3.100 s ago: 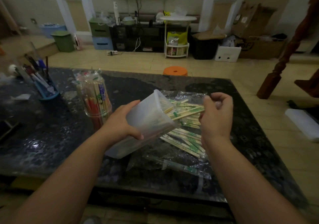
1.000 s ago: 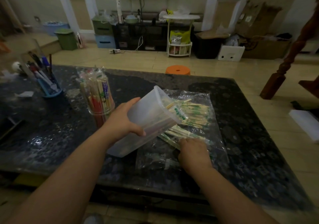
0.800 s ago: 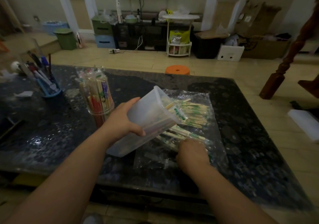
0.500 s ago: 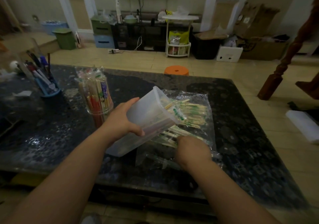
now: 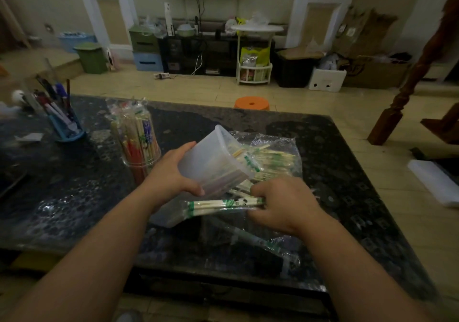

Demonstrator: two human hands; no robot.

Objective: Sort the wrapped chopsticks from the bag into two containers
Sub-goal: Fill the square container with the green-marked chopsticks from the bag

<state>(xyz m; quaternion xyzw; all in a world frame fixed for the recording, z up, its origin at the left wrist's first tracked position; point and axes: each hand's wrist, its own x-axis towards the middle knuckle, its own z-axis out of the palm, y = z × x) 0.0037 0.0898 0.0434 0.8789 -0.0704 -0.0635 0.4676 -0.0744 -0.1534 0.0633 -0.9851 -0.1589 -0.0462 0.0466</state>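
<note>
right hand [image 5: 283, 202] gripping wrapped chopsticks [image 5: 223, 203], left hand [image 5: 173, 175] holding container [image 5: 211, 162]

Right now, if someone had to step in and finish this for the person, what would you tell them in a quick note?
Left hand: holds the translucent tub tilted, mouth toward the clear bag.
Right hand: grips a bundle of green-banded wrapped chopsticks, lying crosswise just below the tub.
The bag lies flat on the table with more green-banded pairs inside.
Done: the round jar at left stands packed with colourful pairs; a few green-banded ones poke from the tub.
Left: probably feed this bundle into the tub, then clear the bag.
</note>
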